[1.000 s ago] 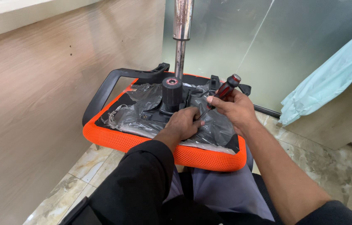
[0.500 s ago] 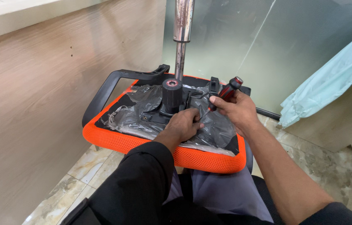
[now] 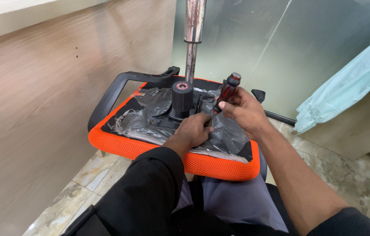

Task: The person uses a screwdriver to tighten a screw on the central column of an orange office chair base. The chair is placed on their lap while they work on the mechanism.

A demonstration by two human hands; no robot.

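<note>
An upturned orange mesh chair seat (image 3: pixel 158 154) rests on my lap, its black underside covered in crinkled clear plastic (image 3: pixel 147 118). A black mechanism hub (image 3: pixel 182 97) stands at its centre with a chrome gas-lift column (image 3: pixel 192 41) rising from it. My right hand (image 3: pixel 245 112) grips a red-and-black screwdriver (image 3: pixel 226 92), its tip pointing down beside the hub. My left hand (image 3: pixel 196 130) presses flat on the plastic and mechanism plate right next to the screwdriver tip. A black armrest (image 3: pixel 119 87) curves along the seat's left edge.
A wood-grain panel (image 3: pixel 40 100) runs close along the left. Frosted glass (image 3: pixel 281 48) stands behind the seat, with a pale blue plastic sheet (image 3: pixel 347 78) draped at the right. Marble floor tiles (image 3: pixel 101 175) show below. A black lever (image 3: pixel 277 114) sticks out to the right.
The screwdriver handle has tilted slightly more upright in my right hand. My left hand stays pressed on the seat underside.
</note>
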